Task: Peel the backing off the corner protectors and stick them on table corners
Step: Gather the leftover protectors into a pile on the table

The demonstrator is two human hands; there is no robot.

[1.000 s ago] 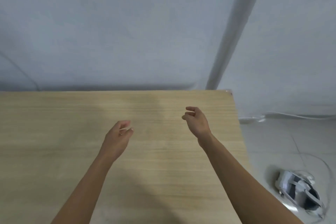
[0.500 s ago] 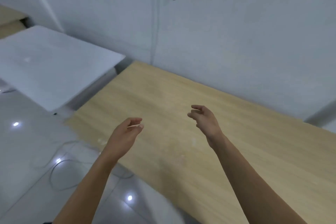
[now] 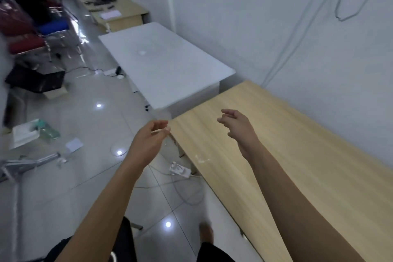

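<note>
Head camera: wooden table [image 3: 276, 155] along the wall, white table [image 3: 165, 64] beyond its end. Right hand [image 3: 240, 127] hovers over the wood, fingers loosely spread and empty. Left hand [image 3: 148, 142], just beside the table's corner, pinches a small pale corner protector [image 3: 159, 132] between thumb and fingertips.
</note>
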